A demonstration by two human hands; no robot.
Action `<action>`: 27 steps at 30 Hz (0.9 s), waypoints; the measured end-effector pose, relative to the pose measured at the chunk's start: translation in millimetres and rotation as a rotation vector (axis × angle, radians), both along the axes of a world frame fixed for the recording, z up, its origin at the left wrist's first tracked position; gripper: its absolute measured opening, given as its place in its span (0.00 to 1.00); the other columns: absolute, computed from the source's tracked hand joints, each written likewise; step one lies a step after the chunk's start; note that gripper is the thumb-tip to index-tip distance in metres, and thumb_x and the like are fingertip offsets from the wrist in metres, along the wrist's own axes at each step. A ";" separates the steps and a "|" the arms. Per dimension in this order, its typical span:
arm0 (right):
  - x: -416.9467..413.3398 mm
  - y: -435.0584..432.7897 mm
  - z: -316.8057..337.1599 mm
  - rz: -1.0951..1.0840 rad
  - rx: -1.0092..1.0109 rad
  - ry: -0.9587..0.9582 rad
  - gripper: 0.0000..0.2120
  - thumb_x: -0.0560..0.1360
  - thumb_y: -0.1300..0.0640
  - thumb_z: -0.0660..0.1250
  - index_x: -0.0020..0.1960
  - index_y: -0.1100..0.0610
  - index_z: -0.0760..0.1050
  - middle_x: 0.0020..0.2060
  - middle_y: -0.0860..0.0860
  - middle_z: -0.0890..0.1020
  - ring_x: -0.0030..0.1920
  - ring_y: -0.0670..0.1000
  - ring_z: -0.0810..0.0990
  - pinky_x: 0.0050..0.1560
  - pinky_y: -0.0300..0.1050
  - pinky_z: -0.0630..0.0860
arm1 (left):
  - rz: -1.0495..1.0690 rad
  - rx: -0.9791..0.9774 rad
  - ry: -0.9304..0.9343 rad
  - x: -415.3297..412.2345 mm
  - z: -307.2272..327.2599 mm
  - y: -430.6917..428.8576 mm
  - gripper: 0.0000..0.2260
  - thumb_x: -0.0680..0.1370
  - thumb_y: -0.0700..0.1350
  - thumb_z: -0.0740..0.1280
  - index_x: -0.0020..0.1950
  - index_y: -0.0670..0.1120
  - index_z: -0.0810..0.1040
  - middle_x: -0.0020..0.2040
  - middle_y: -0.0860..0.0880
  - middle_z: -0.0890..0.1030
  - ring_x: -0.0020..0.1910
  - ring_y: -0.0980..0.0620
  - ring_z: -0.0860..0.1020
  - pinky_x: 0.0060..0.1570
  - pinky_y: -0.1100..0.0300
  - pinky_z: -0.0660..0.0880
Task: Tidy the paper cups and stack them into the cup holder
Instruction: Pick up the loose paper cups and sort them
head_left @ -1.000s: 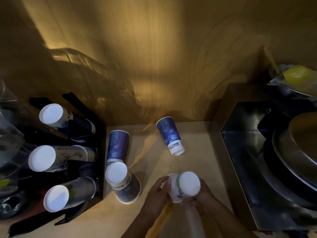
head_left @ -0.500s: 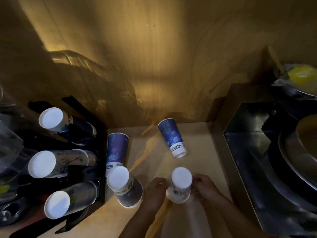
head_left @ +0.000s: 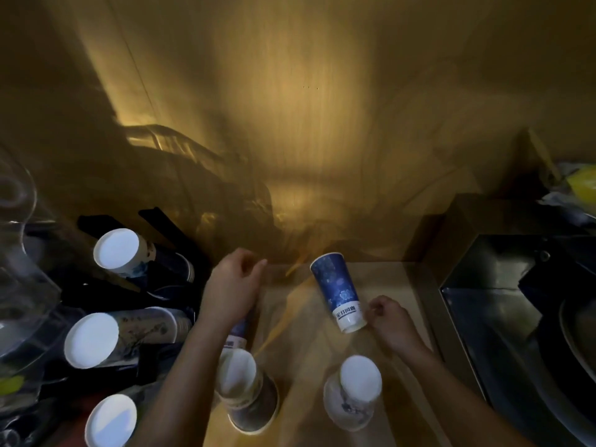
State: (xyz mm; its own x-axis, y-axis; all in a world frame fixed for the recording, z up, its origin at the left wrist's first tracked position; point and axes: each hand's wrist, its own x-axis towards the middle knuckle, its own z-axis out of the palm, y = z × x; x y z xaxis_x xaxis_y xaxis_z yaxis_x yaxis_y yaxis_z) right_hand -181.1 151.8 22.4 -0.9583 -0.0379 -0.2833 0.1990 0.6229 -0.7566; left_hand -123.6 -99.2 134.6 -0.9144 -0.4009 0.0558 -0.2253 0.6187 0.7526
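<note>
Your empty, half-curled right hand [head_left: 388, 321] touches the base of the blue cup [head_left: 338, 290] lying rim-toward-the-counter's-back-edge; whether your left hand [head_left: 230, 290] grips the second lying cup [head_left: 239, 330] cannot be told.

Wooden counter [head_left: 396, 285] with four paper cups in front of me.
Two blue cups lie on their sides: one [head_left: 338, 291] near my right hand [head_left: 392, 321], one [head_left: 240, 329] under my left hand [head_left: 230, 288]. Two stand upside down: blue [head_left: 248, 391] and white [head_left: 354, 398].
</note>
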 end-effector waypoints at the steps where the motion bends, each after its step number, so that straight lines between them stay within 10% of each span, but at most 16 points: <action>1: -2.6 -3.9 -2.5 0.003 0.026 -0.002 0.05 0.73 0.56 0.65 0.47 0.56 0.72 0.47 0.57 0.81 0.43 0.53 0.77 0.44 0.45 0.71 | 0.016 -0.075 -0.096 -6.8 -14.3 -8.4 0.11 0.77 0.49 0.65 0.54 0.44 0.77 0.51 0.44 0.81 0.50 0.45 0.79 0.46 0.55 0.74; 10: -5.0 -31.9 -25.0 0.067 0.214 -0.051 0.24 0.69 0.44 0.69 0.58 0.56 0.66 0.52 0.57 0.78 0.49 0.57 0.79 0.50 0.51 0.75 | 0.011 -0.310 -0.812 -10.2 -123.6 -43.0 0.33 0.73 0.53 0.68 0.72 0.41 0.60 0.65 0.41 0.74 0.62 0.42 0.75 0.59 0.51 0.73; 20: -10.2 -25.4 -34.5 0.033 0.147 -0.058 0.29 0.66 0.49 0.73 0.60 0.54 0.64 0.52 0.56 0.76 0.47 0.56 0.78 0.52 0.56 0.76 | 0.054 0.156 -0.607 3.2 -131.1 -37.1 0.44 0.66 0.50 0.75 0.73 0.47 0.51 0.63 0.42 0.74 0.58 0.43 0.76 0.56 0.52 0.74; 27: -14.8 -15.2 -38.1 -0.116 -0.054 0.024 0.30 0.65 0.56 0.75 0.63 0.56 0.65 0.56 0.58 0.74 0.52 0.59 0.76 0.53 0.61 0.75 | 0.110 -0.122 -0.181 -17.6 -60.8 -24.9 0.28 0.64 0.50 0.76 0.58 0.46 0.67 0.58 0.43 0.73 0.56 0.40 0.74 0.51 0.49 0.73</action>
State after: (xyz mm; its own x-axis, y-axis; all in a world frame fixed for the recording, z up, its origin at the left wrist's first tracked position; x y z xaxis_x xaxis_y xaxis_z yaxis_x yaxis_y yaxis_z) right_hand -195.9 136.6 -15.7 -0.9636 0.0589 -0.2606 0.2486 0.5552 -0.7937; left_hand -141.2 -124.1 73.8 -0.8652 -0.4989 -0.0510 -0.4209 0.6670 0.6148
